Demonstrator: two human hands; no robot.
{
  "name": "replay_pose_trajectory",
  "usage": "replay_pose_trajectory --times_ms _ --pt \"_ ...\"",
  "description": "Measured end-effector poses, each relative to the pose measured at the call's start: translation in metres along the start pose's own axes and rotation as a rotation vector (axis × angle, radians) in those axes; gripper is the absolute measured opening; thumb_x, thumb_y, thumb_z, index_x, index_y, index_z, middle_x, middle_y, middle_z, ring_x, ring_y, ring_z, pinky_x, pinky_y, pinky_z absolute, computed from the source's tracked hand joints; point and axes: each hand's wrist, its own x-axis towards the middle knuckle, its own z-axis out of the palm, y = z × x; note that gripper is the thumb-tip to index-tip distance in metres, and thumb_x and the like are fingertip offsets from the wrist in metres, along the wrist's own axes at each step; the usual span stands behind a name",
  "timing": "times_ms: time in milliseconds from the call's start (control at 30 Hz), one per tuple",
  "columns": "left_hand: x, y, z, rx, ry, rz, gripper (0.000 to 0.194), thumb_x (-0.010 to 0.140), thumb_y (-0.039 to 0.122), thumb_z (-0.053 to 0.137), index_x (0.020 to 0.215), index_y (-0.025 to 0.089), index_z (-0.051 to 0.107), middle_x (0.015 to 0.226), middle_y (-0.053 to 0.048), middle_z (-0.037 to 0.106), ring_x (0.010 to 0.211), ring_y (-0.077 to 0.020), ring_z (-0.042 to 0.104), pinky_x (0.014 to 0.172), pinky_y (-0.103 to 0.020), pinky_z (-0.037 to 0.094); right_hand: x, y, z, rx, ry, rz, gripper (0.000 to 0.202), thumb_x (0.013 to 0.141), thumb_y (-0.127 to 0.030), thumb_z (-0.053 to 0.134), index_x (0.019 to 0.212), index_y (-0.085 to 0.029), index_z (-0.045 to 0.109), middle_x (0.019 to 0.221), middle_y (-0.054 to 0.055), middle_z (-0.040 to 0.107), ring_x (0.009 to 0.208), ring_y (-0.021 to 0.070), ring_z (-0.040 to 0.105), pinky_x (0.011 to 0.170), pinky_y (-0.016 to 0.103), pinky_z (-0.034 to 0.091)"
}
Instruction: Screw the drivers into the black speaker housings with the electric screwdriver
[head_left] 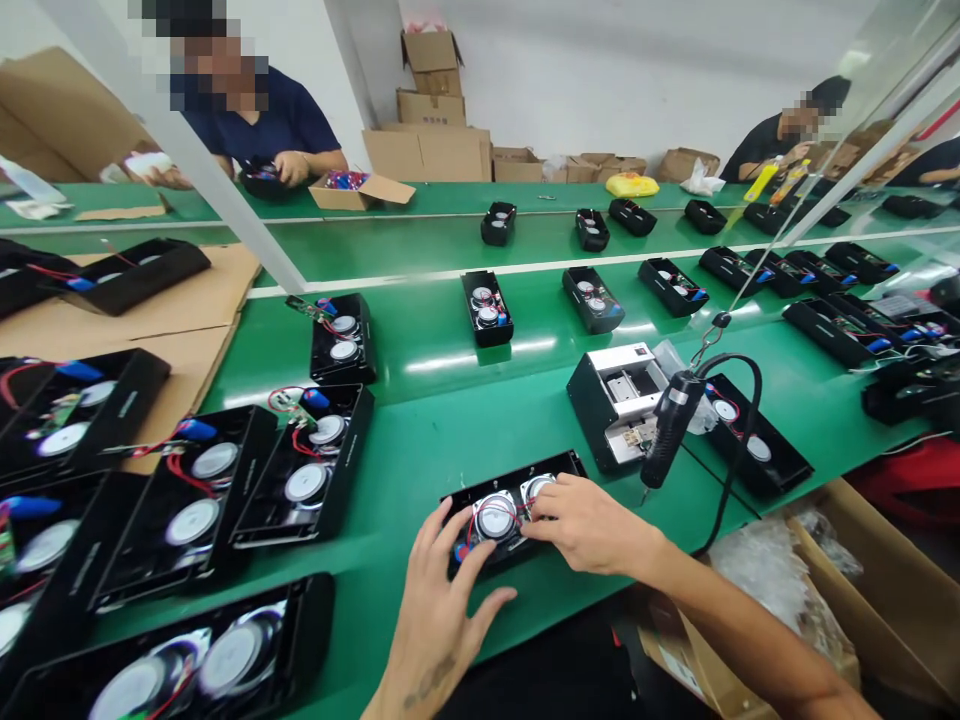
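In front of me on the green bench lies a black speaker housing (506, 570) with two round speakers (496, 516), red wires and a blue part at its left end. My left hand (450, 585) rests over that left end, fingers spread and thumb apart. At the right speaker, my right hand (581, 525) is closed in a pinch, its fingertips down among the red wires. What they pinch is hidden. Just beyond the housing stands a black and white box-shaped device (619, 400). A black electric screwdriver (671, 425) hangs close to its right side.
Several more open housings crowd the left, one nearest at the front (315, 640). Others stand in rows on the conveyor (420, 350) beyond. A cardboard box with clear plastic bags (765, 570) sits below right. Across the line a co-worker (262, 120) holds a housing.
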Motion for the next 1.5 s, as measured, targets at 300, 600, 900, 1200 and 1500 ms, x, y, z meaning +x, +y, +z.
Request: replay_pose_trajectory --times_ms 300,600,900,1200,1500 --pt "0.008 -0.009 0.019 0.049 -0.175 0.083 0.017 0.092 0.016 0.074 0.108 0.020 0.071 0.143 -0.012 0.067 0.154 -0.0440 0.046 0.122 -0.068 0.048 0.014 -0.006 0.013 0.049 -0.144 0.005 0.023 0.100 -0.008 0.059 0.109 -0.021 0.076 0.102 0.004 0.078 0.081 0.0195 0.062 0.068 0.039 0.036" --pt "0.011 -0.014 0.020 0.007 -0.267 0.117 0.023 0.084 0.018 0.082 0.106 0.024 0.078 0.144 -0.005 0.070 0.156 -0.0416 0.044 0.128 -0.063 0.042 0.007 -0.002 0.008 0.257 -0.136 0.010 0.031 0.100 -0.004 0.053 0.109 -0.022 0.077 0.108 0.003 0.079 0.097 0.0187 0.067 0.091 0.038 0.040" --pt "0.018 -0.029 0.023 -0.062 -0.268 0.153 0.022 0.091 0.024 0.078 0.112 0.028 0.081 0.142 -0.004 0.072 0.158 -0.0385 0.042 0.130 -0.063 0.038 0.002 -0.033 0.040 -0.018 0.051 0.079 0.028 0.097 -0.001 0.051 0.117 -0.010 0.068 0.111 0.015 0.074 0.093 0.0260 0.062 0.088 0.043 0.045" --pt "0.046 -0.038 0.023 -0.169 -0.414 0.089 0.017 0.082 0.028 0.088 0.099 0.031 0.084 0.133 -0.003 0.076 0.149 -0.0394 0.048 0.124 -0.065 0.038 0.017 -0.021 0.027 0.080 -0.035 0.100 0.032 0.099 -0.006 0.057 0.130 -0.011 0.065 0.111 0.015 0.078 0.100 0.0267 0.068 0.093 0.043 0.042" --pt "0.086 -0.076 0.034 -0.408 -0.615 -0.134 0.038 0.076 0.056 0.089 0.071 0.020 0.075 0.126 -0.004 0.073 0.113 -0.0247 0.068 0.108 -0.044 0.052 0.057 0.011 -0.016 0.246 -0.146 0.216 0.039 0.089 -0.012 0.073 0.126 -0.019 0.079 0.081 0.003 0.080 0.073 0.0211 0.070 0.071 0.033 0.035"
